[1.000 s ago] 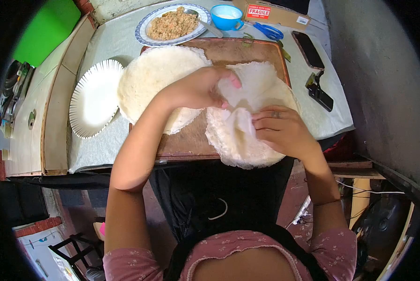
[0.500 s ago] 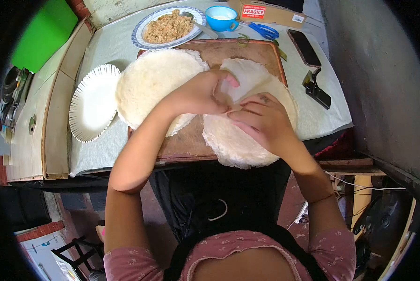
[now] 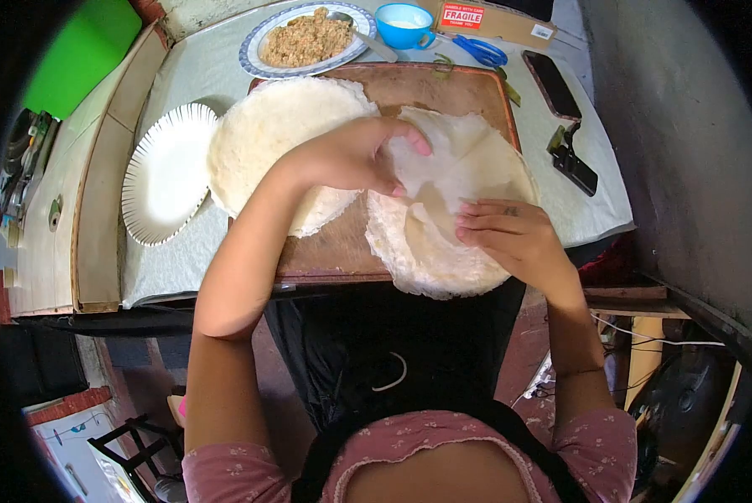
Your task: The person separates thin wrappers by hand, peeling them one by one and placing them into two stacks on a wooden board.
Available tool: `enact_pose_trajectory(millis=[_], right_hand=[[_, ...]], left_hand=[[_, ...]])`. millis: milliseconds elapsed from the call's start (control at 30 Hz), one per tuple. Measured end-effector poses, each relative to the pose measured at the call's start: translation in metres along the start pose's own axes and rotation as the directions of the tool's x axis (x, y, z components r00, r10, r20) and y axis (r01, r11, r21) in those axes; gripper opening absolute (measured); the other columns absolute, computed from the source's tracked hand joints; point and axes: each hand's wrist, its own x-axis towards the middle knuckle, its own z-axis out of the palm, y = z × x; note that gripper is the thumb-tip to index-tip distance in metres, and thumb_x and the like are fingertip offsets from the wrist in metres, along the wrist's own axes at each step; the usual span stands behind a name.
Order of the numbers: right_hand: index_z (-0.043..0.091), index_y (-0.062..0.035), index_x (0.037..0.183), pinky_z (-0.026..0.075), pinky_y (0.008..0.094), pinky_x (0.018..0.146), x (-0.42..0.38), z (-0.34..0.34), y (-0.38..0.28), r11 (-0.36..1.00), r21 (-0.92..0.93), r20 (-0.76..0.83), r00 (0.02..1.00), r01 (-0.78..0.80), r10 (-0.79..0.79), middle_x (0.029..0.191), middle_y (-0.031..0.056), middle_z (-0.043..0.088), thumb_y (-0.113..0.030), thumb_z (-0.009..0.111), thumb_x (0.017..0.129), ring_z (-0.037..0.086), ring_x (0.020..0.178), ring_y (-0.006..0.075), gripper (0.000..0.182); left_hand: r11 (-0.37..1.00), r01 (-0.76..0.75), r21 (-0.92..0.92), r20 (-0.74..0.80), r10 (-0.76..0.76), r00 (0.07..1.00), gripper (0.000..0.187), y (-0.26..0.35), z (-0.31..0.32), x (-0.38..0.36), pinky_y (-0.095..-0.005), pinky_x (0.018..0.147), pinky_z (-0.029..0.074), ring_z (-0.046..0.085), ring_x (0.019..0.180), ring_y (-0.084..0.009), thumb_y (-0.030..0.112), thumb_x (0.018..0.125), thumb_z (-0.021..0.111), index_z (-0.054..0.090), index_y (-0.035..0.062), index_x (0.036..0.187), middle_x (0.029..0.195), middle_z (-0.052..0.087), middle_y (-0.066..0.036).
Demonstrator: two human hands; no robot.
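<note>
A thin, translucent spring roll wrapper (image 3: 439,159) is partly lifted and folded over the right-hand stack of wrappers (image 3: 443,272). My left hand (image 3: 363,155) pinches its left side, with the thumb low and the fingertips curled over the top. On the right, my right hand (image 3: 514,237) has its fingers together, gripping the sheet near its loose fold. A second wrapper stack (image 3: 284,126) lies to the left, partly under my left forearm. Both stacks rest on a brown wooden board (image 3: 326,261).
Behind the board stand a plate (image 3: 252,63) of minced filling (image 3: 309,40) with a spoon (image 3: 374,46), and a blue cup (image 3: 403,32). Blue scissors (image 3: 481,50), a phone (image 3: 552,85) and a small black stand (image 3: 573,163) lie right. A paper plate (image 3: 166,176) is at left.
My right hand has moved right and slightly down, away from my left hand, drawing the wrapper apart between them. More of the sheet is peeled and folded. My left hand stays nearly in place.
</note>
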Motion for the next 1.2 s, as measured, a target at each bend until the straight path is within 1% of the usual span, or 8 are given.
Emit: enact_pose_trajectory(millis=[267,367,533,633,733,833,933,1200], right_hand=[[0.073,-0.0012,0.096,0.053,0.0409,0.092,-0.009,-0.006,-0.005,0.995,0.096,-0.007,1.000,-0.023,0.024,0.095,0.0111,0.072,-0.003,0.070,0.079,0.069,0.102,0.0285,0.018],[0.073,-0.0008,0.094,0.052,0.0406,0.094,-0.018,-0.017,0.004,0.962,0.246,-0.014,0.992,-0.121,0.128,0.092,0.0117,0.072,-0.001,0.071,0.077,0.069,0.101,0.0288,0.017],[0.073,-0.0044,0.096,0.049,0.0426,0.096,-0.016,-0.014,-0.003,0.949,0.192,0.010,0.968,-0.249,0.252,0.096,0.0101,0.072,0.000,0.071,0.075,0.067,0.103,0.0291,0.021],[0.071,-0.0071,0.102,0.046,0.0429,0.096,-0.006,-0.004,-0.008,0.961,0.072,-0.058,0.961,-0.267,0.272,0.103,0.0090,0.070,-0.003,0.071,0.076,0.065,0.105,0.0291,0.027],[0.069,-0.0090,0.109,0.044,0.0429,0.096,0.012,0.006,-0.013,0.973,-0.048,-0.107,0.970,-0.224,0.218,0.108,0.0083,0.069,-0.007,0.072,0.075,0.063,0.107,0.0293,0.034],[0.067,-0.0102,0.113,0.042,0.0432,0.098,0.019,0.019,-0.011,0.983,-0.043,-0.056,0.983,-0.177,0.175,0.111,0.0082,0.068,-0.010,0.072,0.073,0.061,0.110,0.0294,0.040],[0.067,-0.0104,0.116,0.041,0.0436,0.100,0.018,0.034,-0.010,0.982,-0.010,-0.059,0.980,-0.190,0.189,0.114,0.0084,0.067,-0.010,0.071,0.072,0.059,0.113,0.0289,0.044],[0.065,-0.0092,0.117,0.042,0.0450,0.099,0.028,0.032,-0.030,0.976,-0.047,0.017,0.977,-0.211,0.212,0.119,0.0109,0.063,-0.009,0.065,0.076,0.057,0.113,0.0313,0.041]], left_hand=[[0.998,0.047,-0.050,0.028,-0.046,0.999,0.050,0.004,0.001,0.001,-0.0229,0.068,0.048,0.056,0.078,-0.0064,0.000,0.073,0.078,0.059,0.0059,0.118,0.105,0.061,-0.002],[1.000,0.019,-0.009,0.045,-0.019,0.999,0.050,0.001,0.000,0.000,-0.0247,0.068,0.048,0.058,0.077,-0.0087,0.001,0.072,0.078,0.059,0.0062,0.118,0.103,0.062,-0.003],[0.998,0.018,-0.063,0.003,-0.018,1.000,0.051,0.004,0.003,0.001,-0.0284,0.067,0.050,0.061,0.077,-0.0130,0.002,0.069,0.078,0.060,0.0064,0.117,0.101,0.064,-0.007],[0.988,-0.120,0.095,-0.138,0.132,0.981,0.049,0.011,0.009,0.005,-0.0333,0.079,0.052,0.064,0.097,-0.0212,0.001,0.069,0.076,0.061,0.0081,0.115,0.111,0.064,-0.011],[0.742,-0.230,0.630,-0.392,0.559,0.730,0.048,0.008,0.024,0.015,-0.0410,0.104,0.043,0.051,0.128,-0.0299,-0.001,0.073,0.074,0.061,0.0095,0.118,0.127,0.061,-0.012],[0.779,-0.295,0.554,-0.364,0.545,0.755,0.042,0.012,0.026,0.014,-0.0462,0.115,0.029,0.036,0.139,-0.0385,-0.001,0.075,0.070,0.063,0.0082,0.116,0.135,0.057,-0.016],[0.726,-0.167,0.668,-0.231,0.414,0.880,0.039,0.009,0.028,0.010,-0.0469,0.116,0.027,0.037,0.139,-0.0366,0.005,0.078,0.069,0.065,0.0080,0.116,0.133,0.059,-0.014],[0.727,-0.158,0.668,-0.109,0.306,0.946,0.049,0.009,0.022,0.002,-0.0492,0.117,0.023,0.038,0.139,-0.0357,0.015,0.078,0.068,0.062,0.0106,0.127,0.131,0.060,-0.014]])
